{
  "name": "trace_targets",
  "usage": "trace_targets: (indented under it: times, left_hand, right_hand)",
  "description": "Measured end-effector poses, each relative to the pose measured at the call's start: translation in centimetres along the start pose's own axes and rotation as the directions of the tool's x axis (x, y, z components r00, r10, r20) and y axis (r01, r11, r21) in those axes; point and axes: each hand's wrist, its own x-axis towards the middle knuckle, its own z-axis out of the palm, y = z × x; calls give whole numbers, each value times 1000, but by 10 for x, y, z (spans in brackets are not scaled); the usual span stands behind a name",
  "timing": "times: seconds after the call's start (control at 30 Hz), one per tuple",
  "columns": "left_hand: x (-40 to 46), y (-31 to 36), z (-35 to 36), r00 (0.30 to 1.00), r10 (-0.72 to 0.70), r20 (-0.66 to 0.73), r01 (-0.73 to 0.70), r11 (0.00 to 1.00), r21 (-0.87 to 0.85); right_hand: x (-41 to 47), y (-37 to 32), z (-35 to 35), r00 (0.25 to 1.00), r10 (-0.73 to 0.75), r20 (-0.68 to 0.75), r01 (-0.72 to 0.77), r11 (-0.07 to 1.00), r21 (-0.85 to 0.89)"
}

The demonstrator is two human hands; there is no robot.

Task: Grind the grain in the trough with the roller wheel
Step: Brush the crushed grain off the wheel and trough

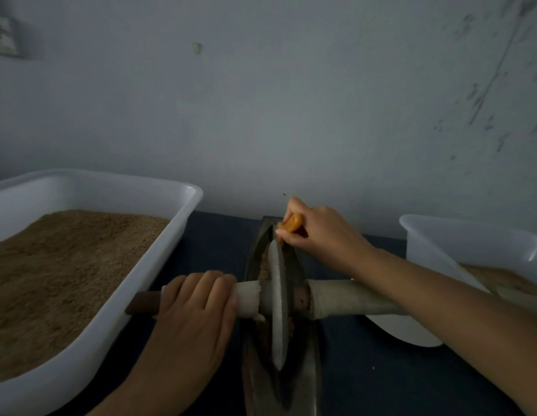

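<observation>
At lower centre, the wheel [278, 301] stands in the trough [294, 382] over grain [263, 267].
Left hand [195, 307] wraps the axle [345, 295]; right hand [316, 232] pinches an orange tool [292, 223]. Best keep the wheel upright and sweep strays inward.
</observation>
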Motion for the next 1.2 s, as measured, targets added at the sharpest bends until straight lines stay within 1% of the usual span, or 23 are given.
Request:
trace_targets:
  times: [0.1, 0.17, 0.27, 0.33, 0.37, 0.47, 0.57, 0.63, 0.67, 0.73, 0.8, 0.83, 0.9, 0.97, 1.0, 1.07, 1.13, 1.17, 1.2]
  left_hand:
    - [-1, 0, 0, 1000, -9, 7, 9, 1000, -24]
    - [-1, -1, 0, 1000, -11, 11, 11, 999, -39]
    - [0, -1, 0, 1000, -16, 13, 17, 998, -58]
    - [0, -1, 1, 1000, -21, 15, 21, 998, -58]
    - [-1, -1, 1, 1000, -21, 18, 22, 998, -54]
    - [-1, -1, 1, 1000, -18, 23, 19, 998, -54]
    - [0, -1, 0, 1000, -12, 26, 14, 998, -59]
    - [0, 0, -1, 999, -17, 35, 19, 997, -68]
    - [0, 0, -1, 999, -20, 38, 22, 997, -71]
    - [0, 0, -1, 999, -19, 39, 22, 997, -71]
    - [0, 0, 0, 999, -22, 36, 24, 997, -70]
    - [-1, 0, 0, 999, -25, 32, 27, 997, -69]
    - [-1, 0, 1, 999, -24, 23, 26, 998, -64]
    - [0, 0, 1, 1000, -19, 19, 20, 998, -61]
    - [-1, 0, 1, 1000, -15, 17, 16, 998, -61]
    - [0, 0, 0, 1000, -8, 17, 9, 998, -60]
    - [0, 0, 0, 1000, -8, 21, 10, 998, -57]
    - [0, 0, 0, 1000, -11, 23, 12, 998, -55]
    - [1, 0, 0, 1000, -13, 23, 14, 999, -51]
  right_hand:
    - [-4, -3, -8, 996, 49, 77, -55, 995, 82]
    - [-7, -4, -18, 995, 44, 87, -57, 987, 150]
    - [-2, -2, -33, 1000, 26, -17, -22, 981, 192]
    - [4, -1, -34, 997, 42, -63, -32, 988, 154]
    - [7, -1, -31, 997, 52, -57, -45, 992, 120]
    - [6, -3, -17, 997, 65, 33, -67, 996, 50]
    - [-3, -5, -10, 991, 51, 123, -61, 995, 79]
    - [-8, -5, -15, 989, 43, 143, -58, 993, 100]
    - [-9, -5, -20, 990, 43, 133, -61, 989, 134]
    - [-6, -4, -30, 997, 44, 65, -56, 979, 195]
    - [-1, -2, -34, 999, 39, -13, -36, 982, 184]
    - [1, -2, -32, 999, 45, -16, -42, 985, 166]
    - [0, -3, -23, 996, 68, 54, -75, 988, 137]
    - [-6, -4, -15, 989, 82, 125, -102, 982, 160]
    - [-10, -4, -16, 988, 80, 133, -102, 980, 173]
    - [-15, -6, -24, 995, 58, 77, -71, 980, 186]
    - [-21, -8, -35, 999, 33, -38, -25, 981, 194]
    - [-24, -9, -40, 997, 23, -70, -10, 982, 191]
    - [-27, -10, -43, 997, 15, -72, -1, 984, 178]
